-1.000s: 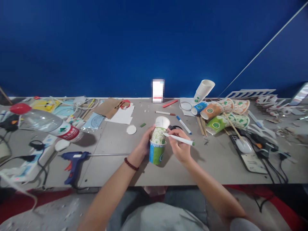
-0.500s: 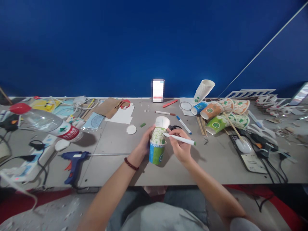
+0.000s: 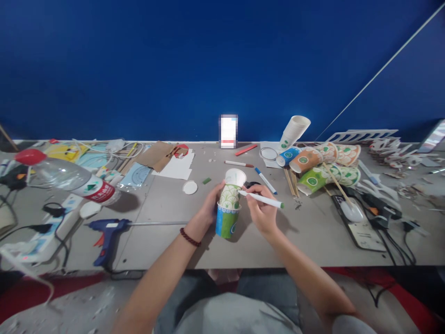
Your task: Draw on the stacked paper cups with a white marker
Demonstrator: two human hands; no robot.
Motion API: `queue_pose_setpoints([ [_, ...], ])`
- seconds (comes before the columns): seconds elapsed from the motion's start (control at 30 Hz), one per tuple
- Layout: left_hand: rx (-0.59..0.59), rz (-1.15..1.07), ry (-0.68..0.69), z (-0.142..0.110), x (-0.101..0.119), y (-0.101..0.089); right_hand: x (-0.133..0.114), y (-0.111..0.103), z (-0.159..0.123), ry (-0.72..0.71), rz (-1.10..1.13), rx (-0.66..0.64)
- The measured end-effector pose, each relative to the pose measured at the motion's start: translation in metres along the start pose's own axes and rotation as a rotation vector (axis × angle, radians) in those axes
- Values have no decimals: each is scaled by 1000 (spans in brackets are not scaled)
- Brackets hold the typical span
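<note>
Scallop-patterned paper cup (image 3: 229, 197): we see it nested in a blue-and-green paper cup (image 3: 225, 225) over the middle of the desk (image 3: 160, 250) | left hand (image 3: 209, 203): curled around the cups' left side | right hand (image 3: 262, 213): gripping a green-ended white marker (image 3: 269, 201), tip at the upper cup, contact unclear to us | farther left: white disc (image 3: 189, 187), hot-glue gun (image 3: 108, 234)

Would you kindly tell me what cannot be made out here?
Head view:
Left hand: fingers mostly hidden by the cup stack.
Marker: tip too small to confirm contact.
Black object: partly hidden behind right hand.
Upright screen: contents pixelated.
Far-right device: cut off by the edge.
</note>
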State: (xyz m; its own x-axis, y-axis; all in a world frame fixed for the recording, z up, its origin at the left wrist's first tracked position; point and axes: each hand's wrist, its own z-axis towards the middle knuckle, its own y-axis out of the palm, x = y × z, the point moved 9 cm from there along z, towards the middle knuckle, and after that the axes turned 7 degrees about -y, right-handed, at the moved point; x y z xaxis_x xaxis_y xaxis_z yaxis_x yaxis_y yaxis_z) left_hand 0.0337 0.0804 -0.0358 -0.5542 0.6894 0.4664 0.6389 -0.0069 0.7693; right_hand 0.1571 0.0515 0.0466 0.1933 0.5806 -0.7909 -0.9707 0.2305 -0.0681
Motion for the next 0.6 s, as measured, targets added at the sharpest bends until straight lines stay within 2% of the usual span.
queue_pose_setpoints([
  [0.6,37,-2,60,-1,5,0,1,3,-3,-22,8,-44],
])
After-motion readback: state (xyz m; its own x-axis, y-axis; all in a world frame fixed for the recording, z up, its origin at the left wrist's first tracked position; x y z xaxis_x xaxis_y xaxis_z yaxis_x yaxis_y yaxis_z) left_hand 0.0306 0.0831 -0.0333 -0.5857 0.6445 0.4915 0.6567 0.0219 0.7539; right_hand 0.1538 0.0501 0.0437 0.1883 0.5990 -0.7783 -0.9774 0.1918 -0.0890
